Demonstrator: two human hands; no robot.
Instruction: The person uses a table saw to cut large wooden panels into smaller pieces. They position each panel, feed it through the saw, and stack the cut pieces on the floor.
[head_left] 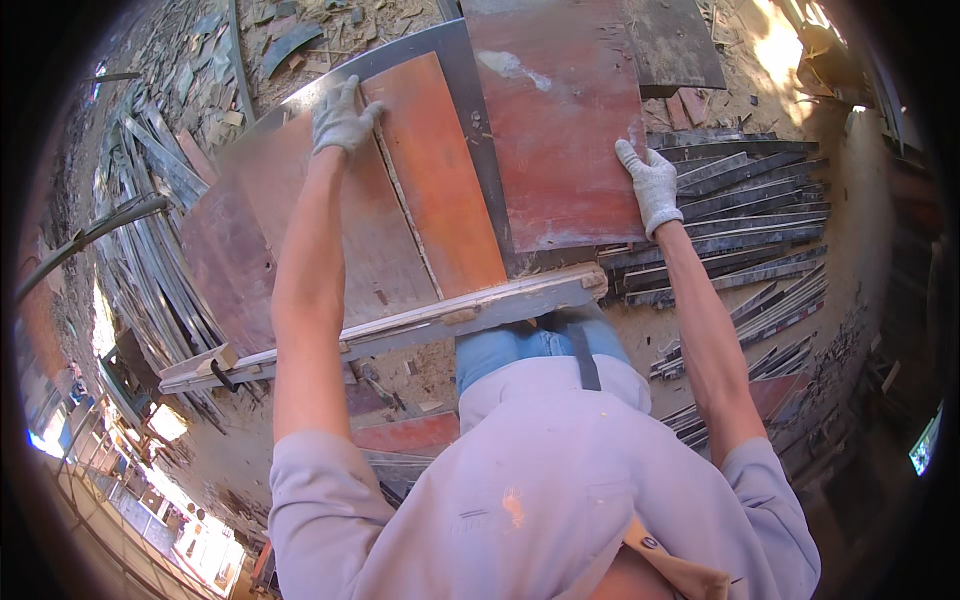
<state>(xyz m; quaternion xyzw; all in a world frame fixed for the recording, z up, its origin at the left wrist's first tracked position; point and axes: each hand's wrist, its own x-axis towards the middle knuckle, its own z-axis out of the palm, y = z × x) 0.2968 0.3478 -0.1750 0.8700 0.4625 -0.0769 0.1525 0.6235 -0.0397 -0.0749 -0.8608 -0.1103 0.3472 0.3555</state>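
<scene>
We steady a reddish-brown plywood panel (pixel 565 130) lying flat on the workbench, up at twelve o'clock from our chest. Our right gloved hand (pixel 650 185) presses flat and open on its right edge; our left gloved hand (pixel 342 115), fingers curled, seems to grip the narrower orange-brown board (pixel 440 180) at eleven o'clock. Even pressure from both palms keeps the sheets square. A pale timber rail (pixel 400 325) fronts us; grey metal strips (pixel 740 215) lie at three o'clock.

Harsh sunlight, glare at upper right, fisheye-bent dark rim.
</scene>
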